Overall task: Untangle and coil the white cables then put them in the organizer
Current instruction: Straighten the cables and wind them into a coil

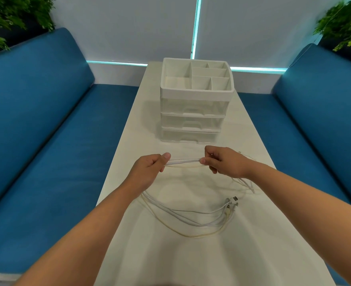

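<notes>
Head view: both hands, left hand (149, 168) and right hand (224, 162), are pinching thin white cables (183, 161) taut, separating strands; white plastic drawer organizer (195, 112) waiting at twelve o'clock.

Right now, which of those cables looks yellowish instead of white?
The yellowish cable is the outermost strand of the loop lying on the table, curving nearest the camera. The other cables inside it are plain white or greyish.

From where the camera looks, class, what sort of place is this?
Probably a booth-style seating nook in a lounge or café: blue cushioned benches flank a narrow white table, with potted greenery behind them.
</notes>
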`<state>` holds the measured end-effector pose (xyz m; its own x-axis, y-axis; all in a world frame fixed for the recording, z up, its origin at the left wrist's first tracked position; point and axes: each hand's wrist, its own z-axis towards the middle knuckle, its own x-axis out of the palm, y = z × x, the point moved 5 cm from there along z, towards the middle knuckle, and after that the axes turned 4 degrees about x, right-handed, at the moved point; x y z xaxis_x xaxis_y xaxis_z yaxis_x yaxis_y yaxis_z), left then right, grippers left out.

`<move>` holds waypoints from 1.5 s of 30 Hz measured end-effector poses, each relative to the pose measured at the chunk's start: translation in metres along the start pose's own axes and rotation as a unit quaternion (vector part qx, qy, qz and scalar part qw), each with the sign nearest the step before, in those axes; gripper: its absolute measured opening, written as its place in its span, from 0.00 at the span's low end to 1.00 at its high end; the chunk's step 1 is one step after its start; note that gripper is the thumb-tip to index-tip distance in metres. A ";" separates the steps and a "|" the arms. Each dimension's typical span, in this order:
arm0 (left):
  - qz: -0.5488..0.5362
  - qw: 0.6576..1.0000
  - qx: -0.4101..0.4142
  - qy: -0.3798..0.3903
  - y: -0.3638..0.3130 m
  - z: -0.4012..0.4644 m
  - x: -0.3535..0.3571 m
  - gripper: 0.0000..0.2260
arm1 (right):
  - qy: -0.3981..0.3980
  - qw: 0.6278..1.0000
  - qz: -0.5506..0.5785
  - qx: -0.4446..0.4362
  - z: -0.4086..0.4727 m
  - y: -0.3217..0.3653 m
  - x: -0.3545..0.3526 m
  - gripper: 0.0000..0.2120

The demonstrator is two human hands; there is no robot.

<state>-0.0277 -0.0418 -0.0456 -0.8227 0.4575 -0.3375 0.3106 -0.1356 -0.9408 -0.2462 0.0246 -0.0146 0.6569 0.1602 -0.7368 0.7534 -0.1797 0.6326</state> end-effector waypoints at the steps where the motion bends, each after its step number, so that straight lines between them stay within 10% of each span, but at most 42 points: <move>1: 0.008 1.000 0.006 -0.002 0.000 0.000 -0.001 0.22 | -0.010 1.000 0.020 -0.004 0.000 0.000 -0.001 0.14; 5: 0.029 0.999 0.014 -0.011 0.002 0.004 -0.005 0.21 | -0.007 0.987 0.155 -0.031 -0.003 0.003 -0.003 0.07; 15: 0.031 0.999 0.010 0.009 0.001 0.005 -0.004 0.22 | -0.070 0.992 -0.093 -0.041 -0.003 0.005 -0.007 0.08; 22: 0.002 1.000 0.006 0.023 -0.002 0.007 0.003 0.16 | -0.129 0.990 -0.046 -0.013 0.002 0.002 -0.009 0.11; 32: -0.009 1.000 -0.004 -0.004 0.004 0.013 -0.009 0.18 | 0.080 0.988 0.129 -0.006 -0.007 0.005 -0.008 0.19; 45: -0.017 0.999 0.014 0.027 -0.003 0.011 0.000 0.19 | -0.138 0.975 -0.164 0.061 0.000 0.009 -0.013 0.12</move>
<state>-0.0337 -0.0507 -0.0432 -0.8055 0.5083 -0.3046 0.2698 -0.1431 -0.9522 -0.2482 0.0206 0.0005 0.3347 -0.0356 -0.9417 0.9015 -0.2790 0.3309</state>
